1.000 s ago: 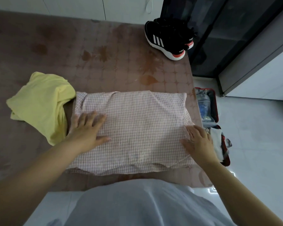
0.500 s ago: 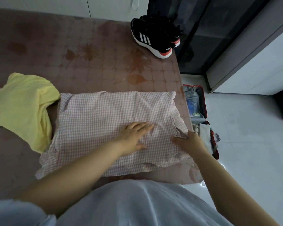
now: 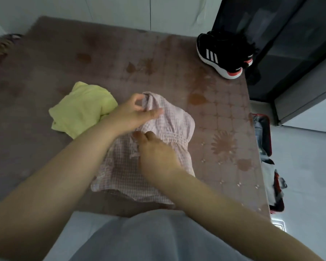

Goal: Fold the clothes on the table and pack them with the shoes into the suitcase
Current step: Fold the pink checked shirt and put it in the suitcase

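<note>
A pink checked garment (image 3: 175, 125) lies folded over on itself at the front middle of the brown table (image 3: 83, 59). My left hand (image 3: 134, 113) pinches its raised far edge between thumb and fingers. My right hand (image 3: 154, 149) grips a bunched edge of the same garment nearer to me. A crumpled yellow garment (image 3: 79, 110) lies just left of it. A pair of black shoes (image 3: 224, 53) with white stripes stands at the table's far right corner. An open red suitcase (image 3: 265, 140) lies on the floor to the right of the table, with clothes inside.
A dark glass cabinet (image 3: 290, 34) stands behind the shoes at the right. White cupboard doors (image 3: 120, 12) run along the far side of the table. The floor (image 3: 309, 166) at the right is pale tile.
The garment lay spread flat under my two hands; its right side has now been brought over to the left, and both hands hold its edges near the middle. The camera has shifted.
</note>
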`<act>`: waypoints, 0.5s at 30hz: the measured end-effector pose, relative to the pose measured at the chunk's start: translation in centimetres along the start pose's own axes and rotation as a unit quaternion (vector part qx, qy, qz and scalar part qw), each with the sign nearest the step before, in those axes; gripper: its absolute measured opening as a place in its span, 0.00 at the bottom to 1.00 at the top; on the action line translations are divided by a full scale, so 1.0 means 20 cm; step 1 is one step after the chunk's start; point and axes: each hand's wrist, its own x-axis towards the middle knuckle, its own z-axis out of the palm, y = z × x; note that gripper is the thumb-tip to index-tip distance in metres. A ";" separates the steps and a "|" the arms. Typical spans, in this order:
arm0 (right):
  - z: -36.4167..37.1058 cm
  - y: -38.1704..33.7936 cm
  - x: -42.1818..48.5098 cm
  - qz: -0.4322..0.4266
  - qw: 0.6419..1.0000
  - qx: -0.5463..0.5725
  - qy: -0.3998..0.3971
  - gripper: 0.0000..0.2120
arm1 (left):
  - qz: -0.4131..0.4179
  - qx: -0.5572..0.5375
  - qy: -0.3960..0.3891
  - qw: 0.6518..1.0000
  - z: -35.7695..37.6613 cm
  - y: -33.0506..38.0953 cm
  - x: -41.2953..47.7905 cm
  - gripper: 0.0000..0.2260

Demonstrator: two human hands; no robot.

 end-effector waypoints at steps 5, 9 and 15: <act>0.29 -0.17 0.06 -0.123 0.977 0.083 -0.154 0.30 | -0.079 0.062 0.062 0.993 -0.06 -0.35 0.06 0.37; 0.30 -0.11 -0.01 -0.140 0.963 0.132 -0.186 0.31 | -0.058 -0.031 0.086 0.994 -0.09 -0.46 0.07 0.29; 0.22 0.21 -0.15 0.000 0.977 0.214 0.024 0.17 | -0.004 0.051 0.109 0.993 -0.16 -0.52 0.01 0.27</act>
